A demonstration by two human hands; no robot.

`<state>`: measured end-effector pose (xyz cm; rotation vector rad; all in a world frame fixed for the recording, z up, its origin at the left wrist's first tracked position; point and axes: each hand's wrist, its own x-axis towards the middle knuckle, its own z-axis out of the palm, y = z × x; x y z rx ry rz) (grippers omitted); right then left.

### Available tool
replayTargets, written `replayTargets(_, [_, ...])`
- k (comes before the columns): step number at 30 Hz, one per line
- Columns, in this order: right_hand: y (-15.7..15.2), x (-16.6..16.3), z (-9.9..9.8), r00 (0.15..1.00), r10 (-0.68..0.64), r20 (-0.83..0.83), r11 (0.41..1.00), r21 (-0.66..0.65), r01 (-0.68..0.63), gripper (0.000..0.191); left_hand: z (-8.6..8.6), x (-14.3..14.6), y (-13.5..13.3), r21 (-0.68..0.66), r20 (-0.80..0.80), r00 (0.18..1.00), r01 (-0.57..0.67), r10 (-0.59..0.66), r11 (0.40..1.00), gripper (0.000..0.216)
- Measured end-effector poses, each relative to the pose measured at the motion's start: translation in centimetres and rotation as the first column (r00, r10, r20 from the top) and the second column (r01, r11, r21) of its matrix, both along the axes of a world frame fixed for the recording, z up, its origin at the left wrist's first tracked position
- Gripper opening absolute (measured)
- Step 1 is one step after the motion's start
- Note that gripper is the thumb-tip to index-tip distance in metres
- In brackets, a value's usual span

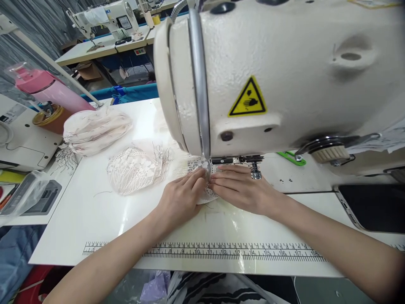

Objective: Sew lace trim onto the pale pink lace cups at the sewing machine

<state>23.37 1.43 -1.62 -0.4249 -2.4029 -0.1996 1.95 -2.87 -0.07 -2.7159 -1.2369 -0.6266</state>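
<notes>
A small piece of white lace (207, 196) lies under the head of the sewing machine (284, 71), beside the needle area. The fingers of my left hand (183, 192) are bent and closed on the lace's left side, fingertips close to the presser foot. My right hand (242, 188) rests with its fingers stretched flat along the lace's right edge, partly below the machine's lower parts. The machine head hides the needle, and my hands cover much of the lace. Left of my left hand is a pile of lace pieces (134, 171) with loose thread ends.
A bundle of pale fabric (96, 128) lies at the back left, near a pink bottle (52, 88). A printed ruler (202, 251) runs along the table's front. At the right lies a phone (373, 207); a green tool (291, 158) sits behind the machine head.
</notes>
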Motion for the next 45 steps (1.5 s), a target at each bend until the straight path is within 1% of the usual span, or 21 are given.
replayTargets(6, [-0.3, -0.1, -1.1, 0.996, -0.074, 0.046, 0.997, -0.004, 0.074, 0.024, 0.0, -0.1, 0.4, -0.034, -0.019, 0.999, -0.044, 0.043, 0.998, 0.023])
replayTargets(8, [-0.3, -0.1, -1.3, 0.995, -0.079, 0.053, 0.997, -0.008, 0.079, 0.024, -0.1, -0.1, 0.5, -0.042, -0.023, 0.998, -0.052, 0.052, 0.998, 0.027])
replayTargets(13, [0.2, -0.2, -1.2, 0.997, -0.058, 0.044, 0.998, -0.026, 0.059, 0.021, -0.2, -0.2, 0.7, -0.034, -0.045, 0.997, -0.070, 0.068, 0.997, 0.037])
replayTargets(18, [0.3, -0.1, -1.0, 0.995, -0.090, 0.049, 0.995, -0.027, 0.091, 0.021, -0.1, -0.2, 1.0, -0.003, -0.091, 0.995, -0.050, 0.049, 0.999, 0.049])
replayTargets(20, [0.1, 0.1, -0.9, 0.991, -0.120, 0.066, 0.992, -0.020, 0.121, 0.024, -0.1, -0.2, 1.0, 0.004, -0.096, 0.994, -0.048, 0.048, 0.999, 0.049])
replayTargets(24, [-0.5, 0.2, 0.0, 0.964, -0.235, 0.126, 0.970, -0.039, 0.242, 0.034, -0.1, -0.1, 1.0, -0.003, -0.096, 0.994, -0.046, 0.046, 0.999, 0.043])
replayTargets(28, [-0.7, 0.2, 0.8, 0.950, -0.260, 0.171, 0.961, -0.051, 0.272, 0.041, -0.3, -0.1, 1.0, 0.007, -0.121, 0.992, -0.036, 0.036, 0.999, 0.047])
replayTargets(33, [-0.5, 0.1, 0.3, 0.946, -0.287, 0.151, 0.951, -0.069, 0.300, 0.037, -0.3, 0.0, 1.0, 0.058, -0.170, 0.985, -0.001, 0.011, 0.998, 0.043])
replayTargets(36, [-0.3, 0.1, -0.1, 0.926, -0.355, 0.131, 0.928, -0.072, 0.366, 0.031, -0.2, 0.2, 1.0, 0.079, -0.176, 0.984, 0.000, 0.014, 0.997, 0.042])
replayTargets(38, [-0.2, 0.2, -0.1, 0.914, -0.375, 0.157, 0.916, -0.090, 0.391, 0.029, -0.2, 0.2, 1.0, 0.084, -0.179, 0.984, 0.004, 0.011, 0.996, 0.041])
replayTargets(40, [-0.1, 0.4, 0.0, 0.912, -0.362, 0.194, 0.912, -0.129, 0.390, 0.029, -0.2, 0.3, 1.0, 0.088, -0.180, 0.984, 0.008, 0.008, 0.996, 0.041])
replayTargets(42, [0.0, 0.6, 0.1, 0.918, -0.341, 0.204, 0.907, -0.187, 0.378, 0.029, -0.3, 0.3, 1.0, 0.092, -0.178, 0.984, 0.010, 0.007, 0.996, 0.040])
replayTargets(45, [0.0, 0.6, 0.2, 0.918, -0.354, 0.176, 0.866, -0.308, 0.393, 0.028, -0.4, 0.3, 1.0, 0.075, -0.177, 0.984, 0.002, 0.011, 0.997, 0.041])
